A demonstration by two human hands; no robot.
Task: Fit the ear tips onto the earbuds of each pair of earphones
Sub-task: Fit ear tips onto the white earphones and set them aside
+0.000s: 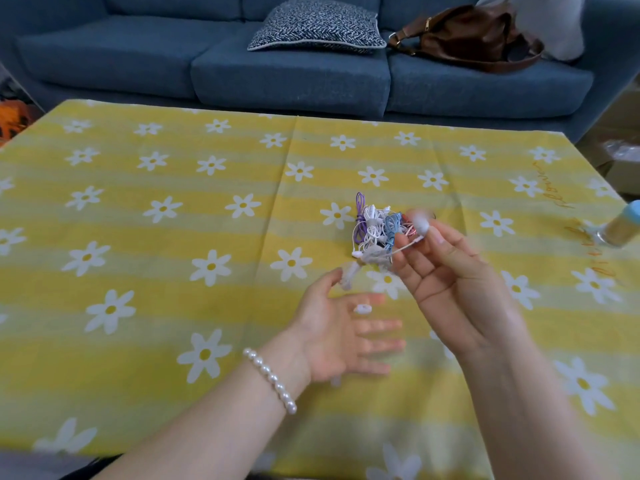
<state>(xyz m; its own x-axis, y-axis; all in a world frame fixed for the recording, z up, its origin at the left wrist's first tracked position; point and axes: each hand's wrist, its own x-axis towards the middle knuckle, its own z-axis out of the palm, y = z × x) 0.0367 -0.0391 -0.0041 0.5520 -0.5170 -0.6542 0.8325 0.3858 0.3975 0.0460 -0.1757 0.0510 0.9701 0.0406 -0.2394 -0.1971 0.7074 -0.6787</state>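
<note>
A tangled pile of earphones (pixel 377 228) with white, purple, blue and pink cords lies on the yellow daisy tablecloth (pixel 173 237). My right hand (pixel 450 282) is raised just right of the pile, fingertips pinching a white earbud (pixel 420 226); its thin cord runs down to the pile. My left hand (pixel 343 337) hovers palm up below the pile, fingers spread. A small white ear tip (pixel 362 309) shows by its index finger, and a blurred white piece (pixel 349 275) sits near the thumb. The blur hides whether the left hand is touching either of them.
A blue sofa (pixel 294 74) stands behind the table with a patterned cushion (pixel 317 26) and a brown leather bag (pixel 467 36). A bottle with a blue cap (pixel 623 226) stands at the table's right edge. A pearl bracelet (pixel 270 379) circles my left wrist.
</note>
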